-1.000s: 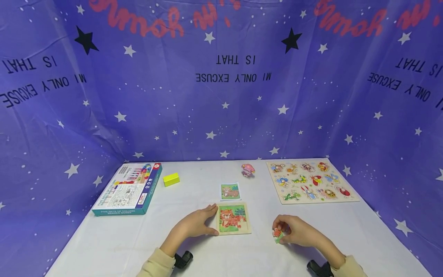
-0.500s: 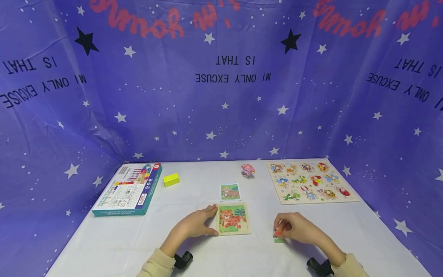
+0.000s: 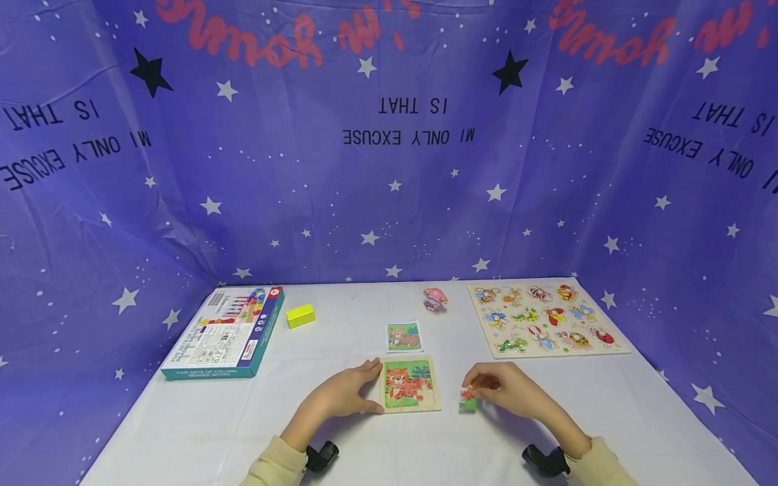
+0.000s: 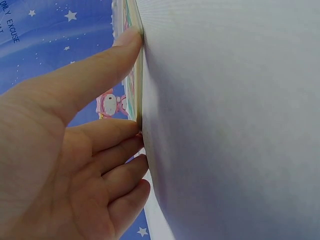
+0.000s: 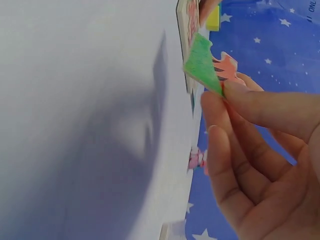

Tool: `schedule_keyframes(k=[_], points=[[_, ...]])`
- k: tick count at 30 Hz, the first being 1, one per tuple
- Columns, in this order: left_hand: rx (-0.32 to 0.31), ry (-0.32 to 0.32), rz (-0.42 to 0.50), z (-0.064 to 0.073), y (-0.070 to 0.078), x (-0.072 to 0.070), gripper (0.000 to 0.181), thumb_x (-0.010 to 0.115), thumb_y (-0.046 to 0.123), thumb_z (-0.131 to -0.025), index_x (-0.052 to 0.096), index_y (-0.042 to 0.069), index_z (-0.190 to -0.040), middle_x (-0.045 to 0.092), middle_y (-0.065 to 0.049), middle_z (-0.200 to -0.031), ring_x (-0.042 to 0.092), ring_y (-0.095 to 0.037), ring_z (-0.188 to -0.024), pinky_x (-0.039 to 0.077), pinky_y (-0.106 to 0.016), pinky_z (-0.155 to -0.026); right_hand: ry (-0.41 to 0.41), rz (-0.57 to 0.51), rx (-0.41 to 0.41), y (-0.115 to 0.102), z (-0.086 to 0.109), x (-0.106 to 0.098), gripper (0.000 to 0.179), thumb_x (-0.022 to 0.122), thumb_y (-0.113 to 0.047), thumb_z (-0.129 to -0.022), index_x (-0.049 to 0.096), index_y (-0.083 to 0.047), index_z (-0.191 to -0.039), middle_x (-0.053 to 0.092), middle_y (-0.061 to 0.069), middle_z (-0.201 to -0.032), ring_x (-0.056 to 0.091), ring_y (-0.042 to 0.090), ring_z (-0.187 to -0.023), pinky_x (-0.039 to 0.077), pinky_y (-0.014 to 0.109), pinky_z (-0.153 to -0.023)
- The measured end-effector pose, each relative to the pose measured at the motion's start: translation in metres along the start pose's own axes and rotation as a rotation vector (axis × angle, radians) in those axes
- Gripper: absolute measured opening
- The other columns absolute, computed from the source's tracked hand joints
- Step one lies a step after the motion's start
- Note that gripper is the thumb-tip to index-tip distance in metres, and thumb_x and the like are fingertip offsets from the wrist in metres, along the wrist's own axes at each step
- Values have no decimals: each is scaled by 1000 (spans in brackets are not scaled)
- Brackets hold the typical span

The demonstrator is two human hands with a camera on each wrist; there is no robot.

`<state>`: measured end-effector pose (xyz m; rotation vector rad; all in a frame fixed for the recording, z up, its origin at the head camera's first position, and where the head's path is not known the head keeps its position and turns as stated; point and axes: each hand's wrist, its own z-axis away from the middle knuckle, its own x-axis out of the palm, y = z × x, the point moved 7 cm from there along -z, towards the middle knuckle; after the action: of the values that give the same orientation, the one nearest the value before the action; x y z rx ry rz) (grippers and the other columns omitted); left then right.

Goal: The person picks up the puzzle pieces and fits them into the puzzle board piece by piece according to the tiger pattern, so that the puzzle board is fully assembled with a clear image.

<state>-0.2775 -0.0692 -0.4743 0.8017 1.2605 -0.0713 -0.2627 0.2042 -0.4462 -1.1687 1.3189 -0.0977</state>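
A small square wooden tiger puzzle (image 3: 419,409) lies on the white table, its picture lacking a piece at the lower right. My left hand (image 3: 345,393) rests along its left side, thumb by the near corner and fingers by the far one. In the left wrist view the thumb and index finger touch the puzzle's edge (image 4: 139,80). Just right of the puzzle, my right hand (image 3: 507,390) pinches a green and orange jigsaw piece (image 5: 202,62) between thumb and fingers. The piece is tilted and held above the table, apart from the puzzle in the head view.
Behind the puzzle lies a picture card (image 3: 404,336). Farther back stand a pink figurine (image 3: 434,298) and a yellow block (image 3: 300,316). A boxed toy set (image 3: 225,334) lies at the left, an insect puzzle board (image 3: 486,331) at the right. A purple starry cloth (image 3: 389,202) hangs around the table.
My right hand has moved left toward the puzzle with the jigsaw piece, turning it on the way. My left hand and the puzzle have stayed in place.
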Motion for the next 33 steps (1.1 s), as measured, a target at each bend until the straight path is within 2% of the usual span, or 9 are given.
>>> schedule_keyframes(k=[10,15,25,33], points=[[-6,-6,3,0,-1,0,89,76,45,-78,40,0,-145,34,-13,-152,32,-30,-139,29,-46,-112,44,-11,13,-4,-19,13,18,71,-5,-87,71,-16,-100,68,-11,-86,64,9,-77,56,26,-69],[-1,-6,7,0,0,0,89,76,45,-79,39,-1,-145,33,-13,-153,32,-31,-140,28,-46,-113,31,-29,19,-7,-29,23,17,71,-5,-86,71,-15,-100,68,-10,-85,63,10,-76,55,26,-68],[8,2,2,0,1,-1,89,76,44,-78,39,-2,-145,34,-14,-152,32,-31,-139,28,-46,-112,-12,-69,-19,-12,-46,37,19,70,1,-85,72,-11,-99,70,-4,-91,66,10,-76,56,26,-66],[7,1,-2,0,0,-1,89,76,45,-78,39,-2,-145,34,-14,-152,32,-31,-139,29,-46,-112,-16,-29,-41,-12,-53,44,19,71,1,-85,72,-11,-100,69,-7,-88,63,5,-76,55,24,-67]])
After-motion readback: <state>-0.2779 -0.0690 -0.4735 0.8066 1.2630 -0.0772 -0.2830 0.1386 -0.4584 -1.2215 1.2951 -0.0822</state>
